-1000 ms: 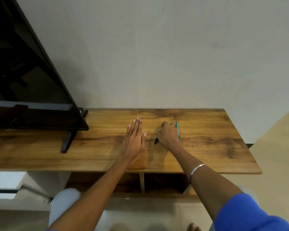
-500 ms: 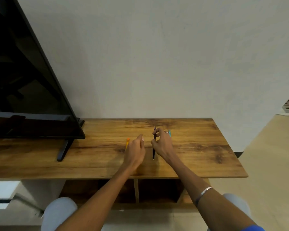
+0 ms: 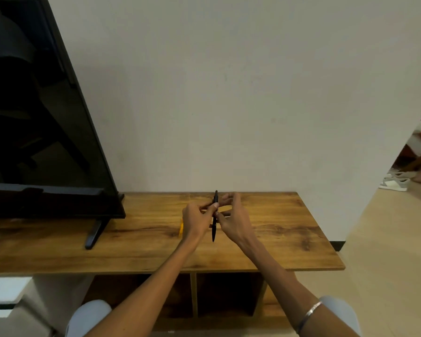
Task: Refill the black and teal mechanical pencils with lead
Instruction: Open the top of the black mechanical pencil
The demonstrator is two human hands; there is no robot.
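Observation:
The black mechanical pencil [image 3: 214,231] stands nearly upright above the wooden table [image 3: 277,229], tip down. My left hand [image 3: 196,221] pinches its upper part from the left. My right hand [image 3: 233,221] grips the barrel from the right with thumb and fingers. A small orange item [image 3: 181,229] lies on the table, partly hidden behind my left hand. The teal pencil is out of sight, hidden behind my hands.
A large black TV [image 3: 41,122] on a foot [image 3: 93,235] takes up the table's left part. A plain wall rises behind. Open shelf compartments [image 3: 224,293] sit under the tabletop. Tiled floor and shoes [image 3: 394,182] lie to the right.
My right hand picked the black pencil off the table and raised it upright. My left hand lifted from lying flat and closed on the pencil's upper part. The view tilted upward.

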